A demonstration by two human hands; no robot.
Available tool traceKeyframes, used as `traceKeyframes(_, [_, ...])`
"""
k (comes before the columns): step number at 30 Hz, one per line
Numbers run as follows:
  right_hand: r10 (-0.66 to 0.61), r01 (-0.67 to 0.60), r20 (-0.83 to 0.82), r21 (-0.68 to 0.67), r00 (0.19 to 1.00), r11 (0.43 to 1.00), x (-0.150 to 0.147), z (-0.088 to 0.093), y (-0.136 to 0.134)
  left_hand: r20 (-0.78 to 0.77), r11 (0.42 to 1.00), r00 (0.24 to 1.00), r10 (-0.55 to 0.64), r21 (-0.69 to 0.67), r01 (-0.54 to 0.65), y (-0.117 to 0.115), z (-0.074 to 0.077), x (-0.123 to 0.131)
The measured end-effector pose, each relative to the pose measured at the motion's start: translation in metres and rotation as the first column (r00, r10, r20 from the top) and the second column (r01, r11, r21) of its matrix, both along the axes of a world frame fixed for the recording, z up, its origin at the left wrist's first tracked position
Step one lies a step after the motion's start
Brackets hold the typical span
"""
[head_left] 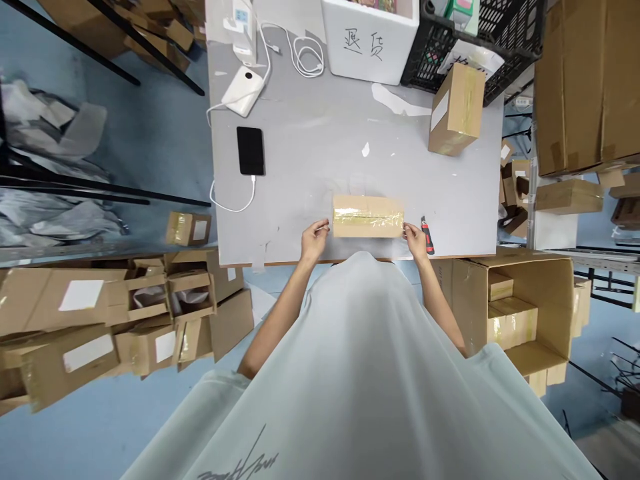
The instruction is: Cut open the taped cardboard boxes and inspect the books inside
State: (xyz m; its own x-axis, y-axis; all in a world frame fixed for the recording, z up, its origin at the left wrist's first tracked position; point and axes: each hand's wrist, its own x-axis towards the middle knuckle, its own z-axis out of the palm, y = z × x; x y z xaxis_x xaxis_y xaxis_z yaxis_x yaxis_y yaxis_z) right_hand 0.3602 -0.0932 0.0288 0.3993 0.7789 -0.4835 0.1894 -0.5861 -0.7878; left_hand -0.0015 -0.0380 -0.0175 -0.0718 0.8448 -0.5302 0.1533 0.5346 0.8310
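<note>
A cardboard box with shiny clear tape along its top lies lengthwise near the table's front edge, between my two hands. My left hand is just off the box's left end, thumb and fingers pinched together; whatever is between them, if anything, is too small to see. At the opposite end, the fingertips of my right hand are closed at the box's right edge and touch it. Close beside that hand lies a red and black utility knife, apart from the fingers.
A taller taped box stands at the table's right, before a black crate. A white bin is at the back. A black phone and white power bank lie left with cables. An open carton holds boxes at right.
</note>
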Motion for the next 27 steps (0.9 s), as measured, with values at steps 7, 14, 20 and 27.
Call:
traceKeyframes(7, [0.062, -0.059, 0.043, -0.074, 0.997, 0.996, -0.014, -0.011, -0.001, 0.011, 0.993, 0.995, -0.100, -0.062, 0.100, -0.003, -0.019, 0.009])
traceKeyframes(14, [0.141, -0.136, 0.054, -0.087, 0.989, 0.987, -0.020, -0.011, 0.009, -0.025, 0.989, 0.989, -0.144, -0.028, 0.144, 0.005, -0.013, 0.026])
traceKeyframes(20, [0.220, -0.220, 0.063, -0.011, 0.973, 0.975, 0.003, 0.009, 0.013, -0.040, 0.992, 0.993, -0.115, 0.041, 0.117, 0.000, 0.013, 0.028])
traceKeyframes(27, [0.365, -0.389, 0.203, 0.095, 0.909, 0.916, 0.019, 0.019, 0.021, -0.183, 0.989, 0.983, -0.026, 0.140, 0.053, -0.015, 0.031, 0.034])
